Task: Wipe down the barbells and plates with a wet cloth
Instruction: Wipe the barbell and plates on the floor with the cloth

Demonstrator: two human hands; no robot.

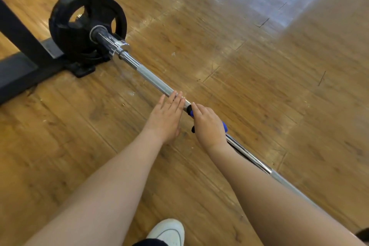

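Note:
A chrome barbell [148, 77] runs diagonally from upper left to lower right, just above the wooden floor. Black weight plates [79, 26] are loaded on its far left end. My right hand [208, 126] wraps a blue cloth [224, 127] around the shaft near its middle. My left hand [166, 117] lies flat with straight fingers, its fingertips touching the bar just left of the cloth. Most of the cloth is hidden under my right hand.
A black rack base [22, 70] sits on the floor at the left, next to the plates. My white shoe [169, 231] shows at the bottom centre. Wooden floor [259, 66] spreads to the right with window glare at the top.

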